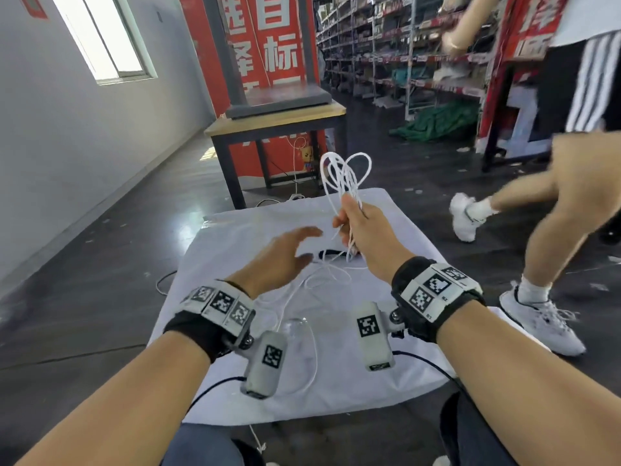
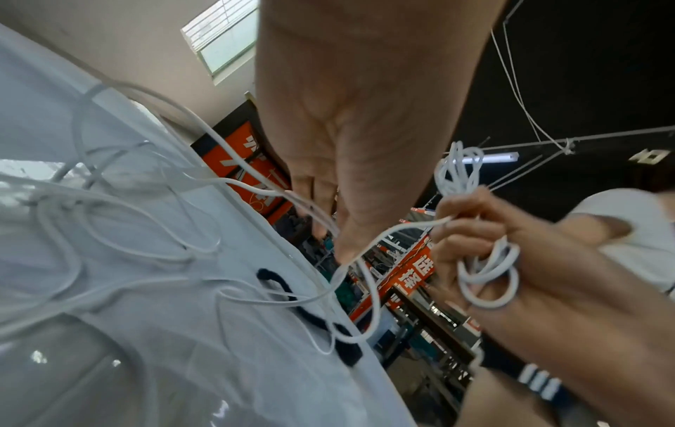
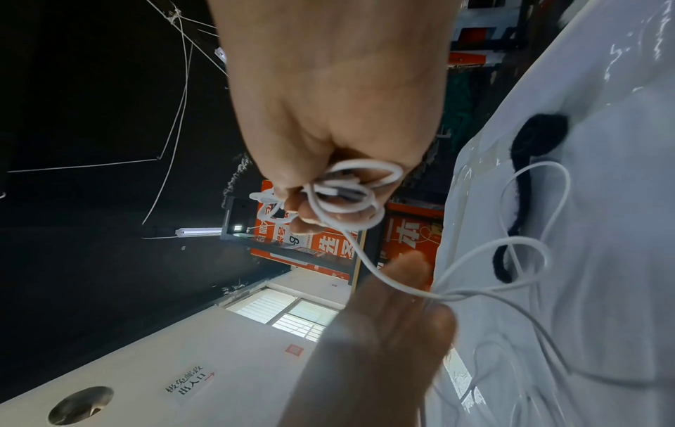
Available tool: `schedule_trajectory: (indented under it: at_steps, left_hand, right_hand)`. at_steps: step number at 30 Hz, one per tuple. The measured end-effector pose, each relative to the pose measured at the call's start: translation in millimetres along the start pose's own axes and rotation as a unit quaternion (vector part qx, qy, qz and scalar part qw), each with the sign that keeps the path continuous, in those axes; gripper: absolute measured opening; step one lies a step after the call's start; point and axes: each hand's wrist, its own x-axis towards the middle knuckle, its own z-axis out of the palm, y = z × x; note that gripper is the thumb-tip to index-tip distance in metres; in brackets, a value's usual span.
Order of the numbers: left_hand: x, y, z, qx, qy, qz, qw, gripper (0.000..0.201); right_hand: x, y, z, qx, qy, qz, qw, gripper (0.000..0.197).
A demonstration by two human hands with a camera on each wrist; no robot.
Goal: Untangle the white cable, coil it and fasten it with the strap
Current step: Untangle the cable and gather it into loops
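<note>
My right hand point(image 1: 349, 220) is raised over the white sheet point(image 1: 235, 237) and grips a bundle of white cable point(image 1: 346, 173), whose loops stand up above the fist. In the right wrist view the fingers curl round the bunched cable point(image 3: 347, 196). From the fist one strand drops to loose, tangled loops point(image 2: 109, 231) on the sheet. My left hand point(image 1: 302, 243) hovers just left of the right hand, fingers straight, holding nothing; the hanging strand runs past its fingertips point(image 3: 409, 274). The black strap point(image 1: 331, 253) lies on the sheet below my right hand, with cable over it point(image 2: 310, 315).
Another person point(image 1: 537, 213) in white sneakers point(image 1: 541, 321) walks close by the sheet's right edge. A wooden table point(image 1: 279, 126) with dark legs stands beyond the sheet's far edge. Red banners and stocked shelves point(image 1: 386, 45) fill the back. Dark cords trail on the floor.
</note>
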Motion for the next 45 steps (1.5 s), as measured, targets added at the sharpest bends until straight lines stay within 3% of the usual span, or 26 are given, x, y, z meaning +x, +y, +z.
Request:
schedule_trajectory:
  at_steps: [2, 5, 7, 9, 12, 17, 19, 26, 33, 37, 39, 42, 45]
  left_hand:
    - [5.8, 0.2, 8.3, 0.03, -0.054, 0.006, 0.998, 0.038]
    - [7.2, -6.9, 13.7, 0.028, -0.085, -0.007, 0.996, 0.015]
    - [4.6, -9.4, 13.7, -0.072, -0.087, -0.035, 0.993, 0.015]
    - [-1.7, -12.8, 10.7, -0.199, -0.077, -0.074, 0.974, 0.022]
    - [-15.4, -24.8, 1.2, -0.302, -0.067, -0.124, 0.943, 0.029]
    - [-18.2, -49.7, -8.8, -0.38, 0.099, -0.27, 0.879, 0.035]
    - [-16.0, -47.4, -9.5, -0.391, 0.121, -0.288, 0.866, 0.035]
    - [-20.8, -41.1, -17.2, -0.28, 0.105, -0.222, 0.928, 0.026]
    - [-30.6, -45.7, -17.4, -0.072, -0.026, -0.138, 0.987, 0.014]
    - [-28.8, -38.9, -9.3, -0.053, -0.071, -0.142, 0.986, 0.019]
    - [-24.7, -36.3, -4.2, -0.086, -0.075, -0.194, 0.974, 0.023]
    - [-19.2, -34.4, 0.6, -0.195, -0.029, -0.278, 0.94, 0.026]
    - [-17.2, -32.4, 5.7, -0.149, -0.048, -0.254, 0.955, 0.018]
  right_hand:
    - [-0.6, -3.3, 0.8, 0.002, -0.006, -0.01, 1.0, 0.039]
    - [1.9, -6.2, -3.2, 0.0, 0.001, -0.023, 1.0, 0.041]
    - [4.9, -4.9, -9.1, 0.0, 0.026, -0.026, 0.999, 0.041]
    - [7.8, -1.1, -15.9, 0.007, 0.064, -0.016, 0.998, 0.04]
    - [11.1, 6.7, -24.6, -0.001, 0.125, 0.003, 0.992, 0.041]
    - [9.3, 16.4, -32.1, -0.031, 0.17, 0.012, 0.985, 0.042]
    - [9.2, 19.6, -28.7, -0.054, 0.173, 0.006, 0.984, 0.043]
    - [7.7, 21.2, -35.0, -0.038, 0.175, 0.035, 0.983, 0.041]
    - [3.3, 27.1, -31.9, -0.02, 0.174, 0.059, 0.983, 0.041]
    - [3.0, 26.3, -26.2, -0.029, 0.156, 0.055, 0.986, 0.041]
    - [2.8, 26.9, -25.2, -0.043, 0.149, 0.046, 0.987, 0.042]
    - [2.1, 26.2, -24.4, -0.067, 0.139, 0.033, 0.987, 0.045]
    - [0.7, 23.9, -23.6, -0.073, 0.129, 0.027, 0.989, 0.047]
